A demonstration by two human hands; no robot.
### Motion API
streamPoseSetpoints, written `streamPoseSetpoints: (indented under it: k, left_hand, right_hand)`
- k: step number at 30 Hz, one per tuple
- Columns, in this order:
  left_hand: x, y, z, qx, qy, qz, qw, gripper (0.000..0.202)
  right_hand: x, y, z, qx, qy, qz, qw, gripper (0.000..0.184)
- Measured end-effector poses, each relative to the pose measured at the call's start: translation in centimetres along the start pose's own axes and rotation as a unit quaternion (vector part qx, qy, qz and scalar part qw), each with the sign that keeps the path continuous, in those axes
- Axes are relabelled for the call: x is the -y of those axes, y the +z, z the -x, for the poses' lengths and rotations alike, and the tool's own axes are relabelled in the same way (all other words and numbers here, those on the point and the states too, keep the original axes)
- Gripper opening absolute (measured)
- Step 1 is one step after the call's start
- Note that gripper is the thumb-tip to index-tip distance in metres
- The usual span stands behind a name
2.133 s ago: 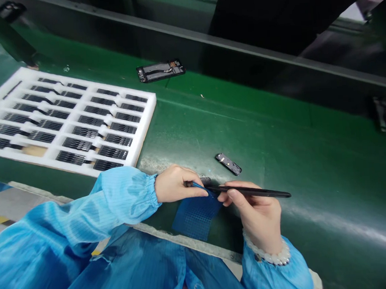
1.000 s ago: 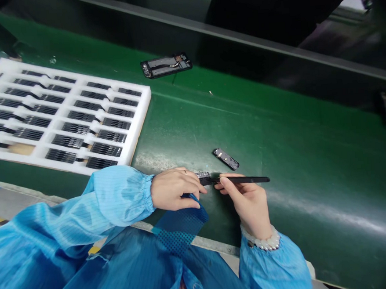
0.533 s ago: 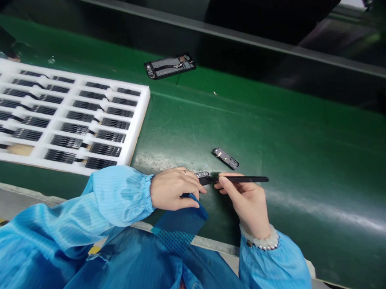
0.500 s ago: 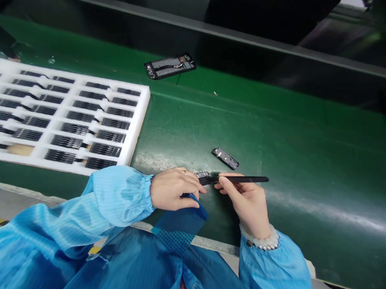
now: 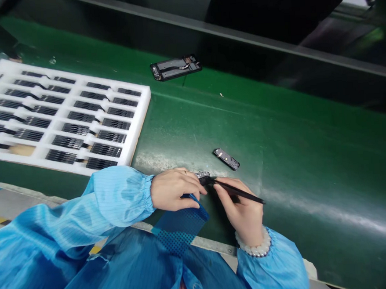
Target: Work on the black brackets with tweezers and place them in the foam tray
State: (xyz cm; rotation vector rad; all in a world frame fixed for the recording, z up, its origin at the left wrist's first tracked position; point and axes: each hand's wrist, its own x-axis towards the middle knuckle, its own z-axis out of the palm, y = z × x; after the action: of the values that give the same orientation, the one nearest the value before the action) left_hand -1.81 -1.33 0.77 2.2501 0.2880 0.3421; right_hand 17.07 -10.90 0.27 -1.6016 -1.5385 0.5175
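Observation:
My left hand [image 5: 174, 190] lies over a phone frame, its fingers closed on it. Only the frame's dark end with small metal parts [image 5: 202, 175] shows past the fingertips. From under the hand a blue dotted film [image 5: 181, 229] hangs over the table edge. In my right hand [image 5: 245, 211] is a pair of black tweezers [image 5: 245, 192], pinched between thumb and fingers. The tweezers' tip meets the exposed end of the frame, beside my left fingertips. Just beyond, a small black phone cover piece [image 5: 226, 158] lies on the green table [image 5: 185, 132].
At the left stands a white foam tray [image 5: 131, 142] with rows of dark flat parts with ribbon cables. An open phone frame [image 5: 176, 68] lies on the green belt [image 5: 242, 86] at the back. A dark rail [image 5: 254, 36] runs behind it.
My right hand has turned, and the tweezers' rear end has dropped toward me. The phone frame on the belt has shifted a little to the right. My left hand has stayed put.

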Motion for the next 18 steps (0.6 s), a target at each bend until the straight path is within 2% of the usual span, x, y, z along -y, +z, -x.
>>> streamPoseSetpoints:
  k: [3, 7, 11, 15, 16, 18]
  left_hand:
    - [-0.01, -0.02, -0.03, 0.001, -0.002, -0.002, 1.000, 0.007]
    - [-0.03, -0.05, -0.10, 0.002, -0.004, -0.004, 1.000, 0.007]
    - [-0.03, -0.02, -0.10, -0.003, 0.000, -0.004, 1.000, 0.007]
    - [-0.03, -0.05, -0.09, 0.000, 0.003, 0.001, 1.000, 0.007]
    - [-0.03, -0.06, -0.10, 0.003, 0.003, 0.001, 1.000, 0.007]
    - [-0.02, -0.07, -0.12, 0.004, 0.003, -0.001, 1.000, 0.007]
  right_hand:
    - [0.02, -0.12, 0.09, -0.003, -0.027, 0.011, 1.000, 0.014]
    - [-0.16, -0.20, 0.07, -0.009, -0.014, -0.004, 1.000, 0.013]
    - [-0.29, -0.27, 0.22, 0.017, -0.015, -0.004, 1.000, 0.013]
    - [-0.51, -0.70, 0.12, -0.011, 0.008, -0.026, 1.000, 0.024]
    - [-0.59, -0.82, -0.07, -0.006, -0.011, -0.020, 1.000, 0.029]
    - [-0.76, -0.94, -0.66, 0.052, -0.092, 0.014, 0.994, 0.035]
